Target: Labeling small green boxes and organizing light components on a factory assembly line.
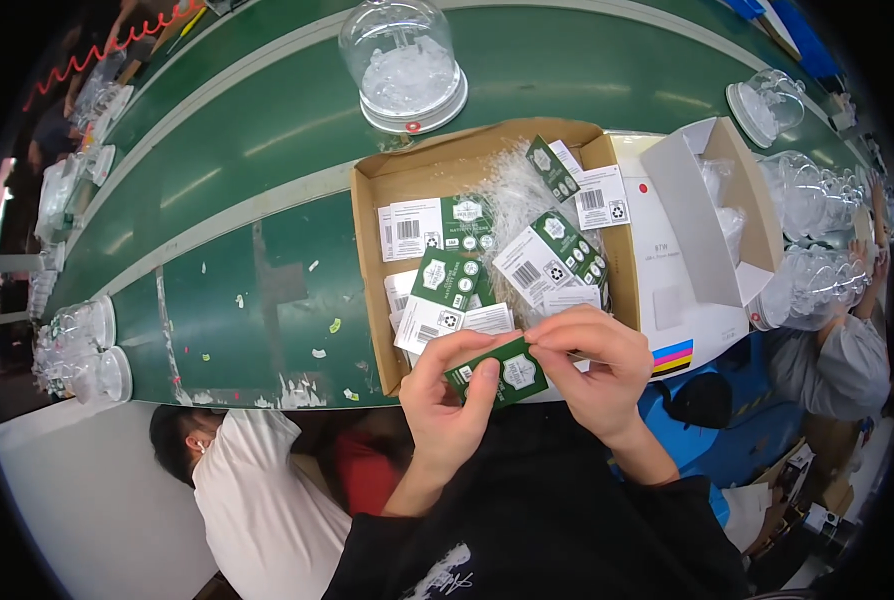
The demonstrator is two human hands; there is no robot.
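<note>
My left hand [445,405] grips a green printed card [512,372] between thumb and fingers, just over the near edge of a shallow cardboard box [363,230]. At the card's upper edge, the fingertips of my right hand [599,372] are pinched together; what lies between them is too small to make out. Inside the box are several green-and-white cards [445,280] with barcodes. A loose heap of thin clear plastic strands [507,190] lies among them.
Beyond the box a clear glass dome on a white base [413,105] stands on the green table [267,250]. An open white carton [687,200] is right of the box. More domes [812,200] crowd the right; others [92,350] stand left. A person in white [257,500] is at lower left.
</note>
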